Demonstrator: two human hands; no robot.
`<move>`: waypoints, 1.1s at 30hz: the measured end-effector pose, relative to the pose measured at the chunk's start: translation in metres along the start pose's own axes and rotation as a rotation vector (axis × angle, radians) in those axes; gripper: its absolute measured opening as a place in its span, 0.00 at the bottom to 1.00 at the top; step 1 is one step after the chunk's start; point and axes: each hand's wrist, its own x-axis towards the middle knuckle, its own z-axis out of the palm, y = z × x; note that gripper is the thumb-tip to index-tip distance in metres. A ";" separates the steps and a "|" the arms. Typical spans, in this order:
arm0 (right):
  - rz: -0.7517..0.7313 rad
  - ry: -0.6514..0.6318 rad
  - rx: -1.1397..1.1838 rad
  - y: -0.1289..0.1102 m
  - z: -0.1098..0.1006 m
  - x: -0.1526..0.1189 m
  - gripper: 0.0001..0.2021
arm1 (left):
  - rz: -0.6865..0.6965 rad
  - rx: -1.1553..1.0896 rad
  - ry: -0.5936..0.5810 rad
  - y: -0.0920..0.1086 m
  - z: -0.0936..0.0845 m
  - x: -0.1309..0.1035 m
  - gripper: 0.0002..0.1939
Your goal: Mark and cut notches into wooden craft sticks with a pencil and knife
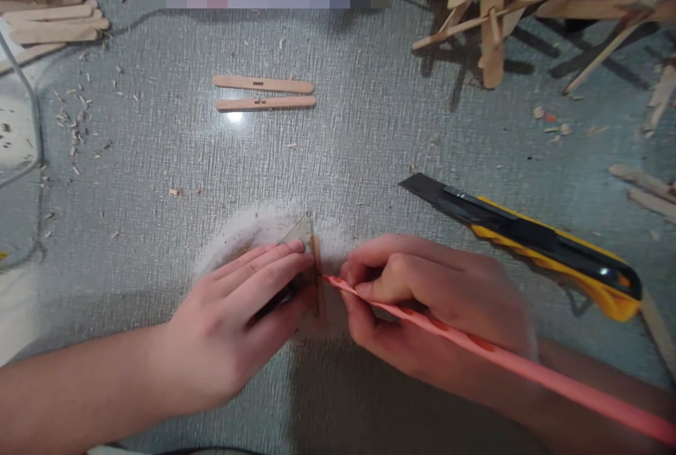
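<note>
My left hand [237,307] presses a clear triangular set square [300,231] down at the centre front, its fingers together and covering most of it. Along the set square's right edge stands a narrow wooden craft stick [317,251], partly hidden by my fingertips. A pink pencil [443,332] is pinched in my right hand [422,286], and its tip meets the stick beside my left fingers. Farther back, two craft sticks [264,94] lie side by side, each with a small notch or dark mark near its middle.
A yellow and black utility knife [539,237] lies right of my right hand, blade out. Stacked craft sticks [53,18] fill the back left near a grey cable [34,82]. A craft-stick structure [491,11] stands at the back right. Wood shavings [77,134] litter the grey table [359,145].
</note>
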 end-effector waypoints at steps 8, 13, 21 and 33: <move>0.020 0.041 0.019 -0.001 -0.001 0.000 0.12 | 0.068 0.133 -0.001 0.000 0.000 -0.003 0.07; 0.012 0.037 0.015 -0.001 -0.003 0.001 0.10 | 0.167 0.375 0.041 0.007 0.006 -0.018 0.07; 0.080 0.042 0.171 0.000 -0.002 -0.003 0.08 | 0.225 0.449 0.007 0.006 0.011 -0.021 0.11; 0.076 0.061 0.249 0.003 0.001 -0.003 0.08 | 0.292 0.409 -0.019 0.008 0.014 -0.027 0.12</move>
